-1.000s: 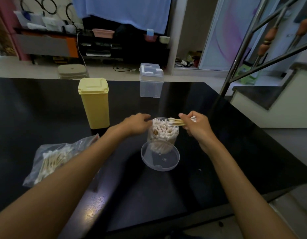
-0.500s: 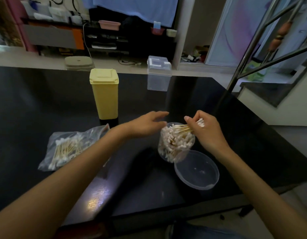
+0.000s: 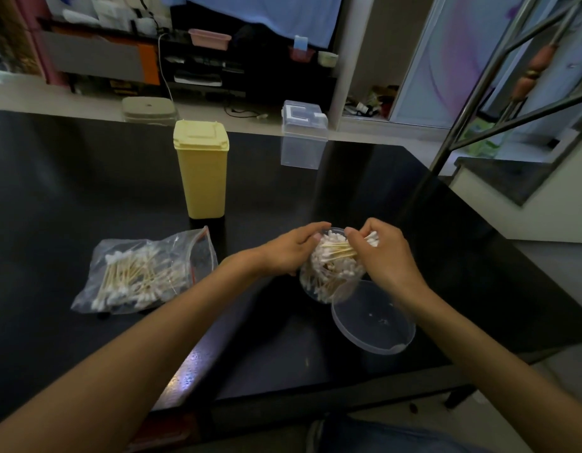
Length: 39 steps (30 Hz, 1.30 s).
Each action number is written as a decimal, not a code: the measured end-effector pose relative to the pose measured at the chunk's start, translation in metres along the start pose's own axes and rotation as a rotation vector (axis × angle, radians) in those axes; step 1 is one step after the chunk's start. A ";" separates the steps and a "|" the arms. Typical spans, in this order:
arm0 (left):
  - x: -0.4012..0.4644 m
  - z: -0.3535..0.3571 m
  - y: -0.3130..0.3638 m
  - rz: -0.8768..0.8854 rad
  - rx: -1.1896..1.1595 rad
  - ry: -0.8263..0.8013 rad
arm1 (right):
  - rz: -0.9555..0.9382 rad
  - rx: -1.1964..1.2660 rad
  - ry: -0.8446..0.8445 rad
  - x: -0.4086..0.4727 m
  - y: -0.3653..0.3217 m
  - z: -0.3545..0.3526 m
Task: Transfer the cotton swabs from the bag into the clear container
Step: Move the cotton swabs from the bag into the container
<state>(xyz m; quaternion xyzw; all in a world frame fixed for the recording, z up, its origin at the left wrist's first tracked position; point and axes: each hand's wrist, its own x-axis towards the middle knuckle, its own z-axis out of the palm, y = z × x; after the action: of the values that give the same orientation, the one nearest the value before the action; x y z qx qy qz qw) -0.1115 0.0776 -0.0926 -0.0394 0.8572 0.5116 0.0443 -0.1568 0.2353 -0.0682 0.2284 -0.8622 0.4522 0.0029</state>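
**Feeding a bundle of swabs into a nearly full container**

Head view: your right hand [image 3: 386, 256] pinches a small bundle of cotton swabs [image 3: 340, 250] between its fingers [image 3: 355, 233], clenched on the pale wooden sticks. The bundle lies crosswise over the mouth of the clear container [image 3: 328, 273], probably so you can tip it in among the rest. Your left hand [image 3: 291, 251] curls around the container's left wall with its fingers touching the rim; that looks like bracing, since the light plastic cylinder leans and would slide on the glossy black tabletop [image 3: 86, 197]. Whether those fingers truly squeeze it, I cannot tell.

The container is see-through, round and thin-walled, already packed with fluffy white tips. Its shallow round lid [image 3: 374, 322] lies open side up just near and right of it, out of the way. The bag [image 3: 145, 273], a crinkled clear zip pouch, lies flat to the left, well apart, with many swabs inside. A matte yellow bin [image 3: 201, 171] and a clear lidded box [image 3: 302, 138] stand farther back.
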 end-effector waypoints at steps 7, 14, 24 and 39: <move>0.001 -0.001 0.000 0.000 0.005 0.007 | -0.114 -0.210 -0.120 0.001 0.008 -0.006; 0.007 -0.003 -0.006 -0.006 0.011 0.002 | -0.467 -0.514 -0.306 0.003 0.006 -0.019; 0.001 0.003 -0.009 0.071 0.102 0.057 | -0.720 -0.895 -0.481 0.007 -0.012 -0.005; 0.000 0.004 -0.005 0.003 -0.170 0.020 | -0.096 -0.569 -1.061 0.041 -0.045 -0.033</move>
<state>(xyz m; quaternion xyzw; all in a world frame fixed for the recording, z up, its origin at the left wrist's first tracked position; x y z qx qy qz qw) -0.1108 0.0788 -0.0993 -0.0468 0.8112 0.5821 0.0317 -0.1822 0.2230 -0.0049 0.4518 -0.8218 0.0275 -0.3462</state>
